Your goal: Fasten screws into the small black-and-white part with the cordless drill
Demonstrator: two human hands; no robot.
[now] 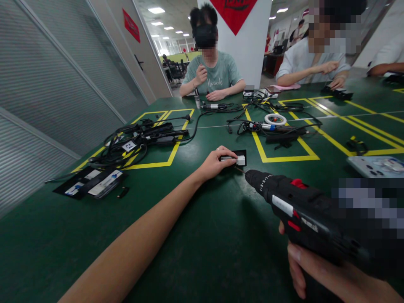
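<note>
My right hand (328, 269) is wrapped round the handle of a black power drill (303, 210) with red buttons, at the lower right. The drill's thin bit points left and away, its tip close to a small light-coloured block (241, 160) on a black piece (242, 152) at the middle of the table. My left hand (220, 161) rests over that block, fingers pressed together on it, and covers its left part. Whether the bit touches the block, I cannot tell.
Bundled black cables (142, 141) lie at the left, black pouches (91, 182) nearer. More cables with a white ring (275, 119) lie at the right, near a light-blue case (378, 166). Two people (212, 75) sit across the green table (176, 252), a third at the far right.
</note>
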